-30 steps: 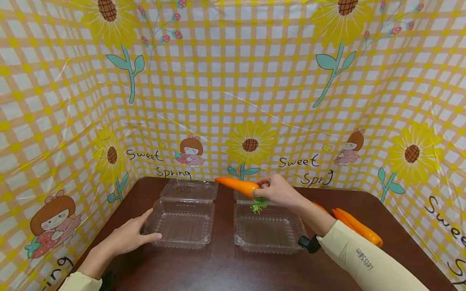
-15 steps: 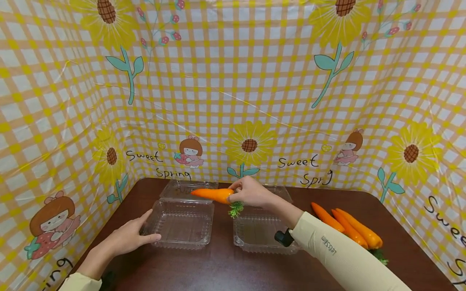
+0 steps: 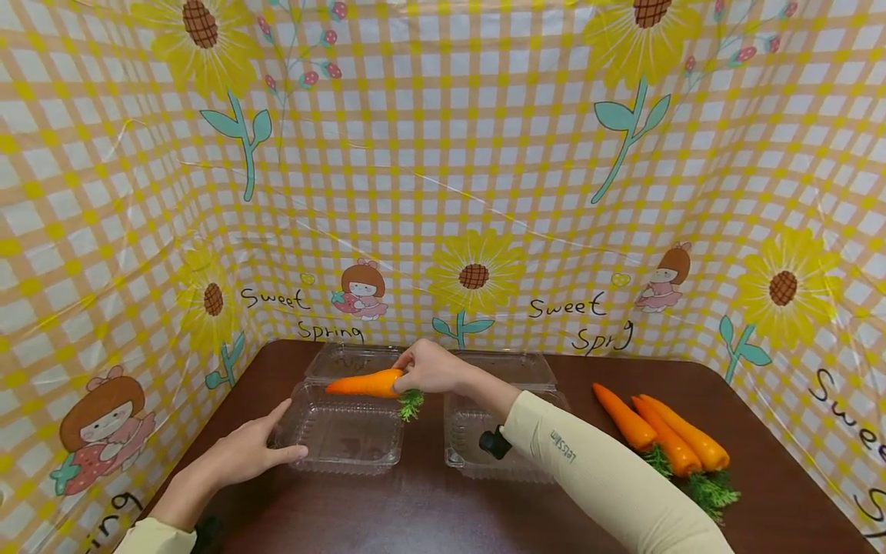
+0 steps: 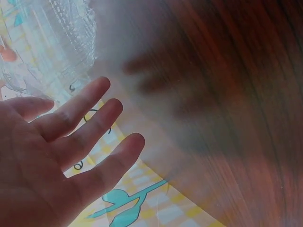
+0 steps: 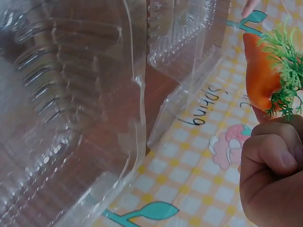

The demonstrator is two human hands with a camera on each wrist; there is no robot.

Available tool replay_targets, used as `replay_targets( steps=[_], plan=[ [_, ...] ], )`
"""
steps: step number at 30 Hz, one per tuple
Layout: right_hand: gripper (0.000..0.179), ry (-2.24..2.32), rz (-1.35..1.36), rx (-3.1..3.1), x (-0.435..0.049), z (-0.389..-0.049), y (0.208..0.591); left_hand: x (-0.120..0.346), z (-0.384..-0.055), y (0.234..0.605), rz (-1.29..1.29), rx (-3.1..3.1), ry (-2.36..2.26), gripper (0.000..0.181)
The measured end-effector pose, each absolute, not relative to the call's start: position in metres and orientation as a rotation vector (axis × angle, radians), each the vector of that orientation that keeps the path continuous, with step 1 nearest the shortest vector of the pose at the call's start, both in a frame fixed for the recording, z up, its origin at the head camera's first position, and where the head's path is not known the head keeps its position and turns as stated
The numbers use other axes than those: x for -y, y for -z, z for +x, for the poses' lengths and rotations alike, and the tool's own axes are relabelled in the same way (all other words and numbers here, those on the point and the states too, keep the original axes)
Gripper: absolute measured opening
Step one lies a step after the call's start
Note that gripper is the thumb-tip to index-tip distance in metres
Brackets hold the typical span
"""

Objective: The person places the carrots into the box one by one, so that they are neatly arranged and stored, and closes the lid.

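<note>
My right hand [image 3: 432, 369] pinches an orange carrot [image 3: 363, 383] at its thick end, where green leaves hang down. The carrot lies level above the back part of the left clear plastic box [image 3: 346, 438], its tip pointing left. In the right wrist view the carrot [image 5: 260, 71] and its leaves show above curled fingers [image 5: 272, 151]. At the left side of that box rests my left hand [image 3: 242, 450], thumb at the near corner and fingers along the side wall. The left wrist view shows the hand [image 4: 71, 142] with its fingers spread and fairly straight.
A second clear box [image 3: 464, 454] with its lid open stands to the right, partly behind my right forearm. Several carrots [image 3: 664, 435] with green tops lie on the brown table [image 3: 429, 515] at the right. A checked cloth [image 3: 443, 177] encloses the back and sides.
My right hand has carried the carrot left and slightly down, from over the gap between the boxes to over the left box. My left hand has stayed in place.
</note>
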State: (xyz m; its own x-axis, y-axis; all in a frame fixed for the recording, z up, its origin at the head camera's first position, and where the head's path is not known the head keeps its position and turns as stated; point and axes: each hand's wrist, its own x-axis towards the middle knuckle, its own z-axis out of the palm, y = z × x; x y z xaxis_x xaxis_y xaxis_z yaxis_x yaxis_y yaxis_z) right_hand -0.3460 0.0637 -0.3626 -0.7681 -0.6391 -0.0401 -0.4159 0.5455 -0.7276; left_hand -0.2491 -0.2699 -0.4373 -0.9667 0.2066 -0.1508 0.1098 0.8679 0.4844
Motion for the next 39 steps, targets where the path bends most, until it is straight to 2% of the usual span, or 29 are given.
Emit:
replay_targets(
  steps=[24,25,27,28,32,35,39],
  plan=[
    [0.036,0.471,-0.941,-2.603,-0.009,-0.361,0.399,0.266,-0.250,0.431,0.217,-2.808,-0.706,0.105],
    [0.033,0.432,-0.933,-2.615,-0.008,-0.361,0.400,0.266,-0.250,0.431,0.215,-2.802,-0.708,0.105],
    [0.013,0.347,-0.903,-2.641,-0.003,-0.361,0.401,0.266,-0.250,0.431,0.209,-2.796,-0.711,0.105],
    [0.013,0.302,-0.892,-2.654,-0.001,-0.360,0.401,0.266,-0.250,0.431,0.209,-2.795,-0.713,0.105],
    [0.034,0.172,-0.818,-2.681,0.008,-0.357,0.401,0.266,-0.250,0.431,0.204,-2.791,-0.719,0.106],
    [0.019,0.114,-0.783,-2.686,0.012,-0.353,0.399,0.265,-0.250,0.430,0.201,-2.786,-0.722,0.106],
    [0.017,0.095,-0.746,-2.690,0.013,-0.350,0.398,0.264,-0.249,0.431,0.196,-2.783,-0.715,0.106]
  ],
)
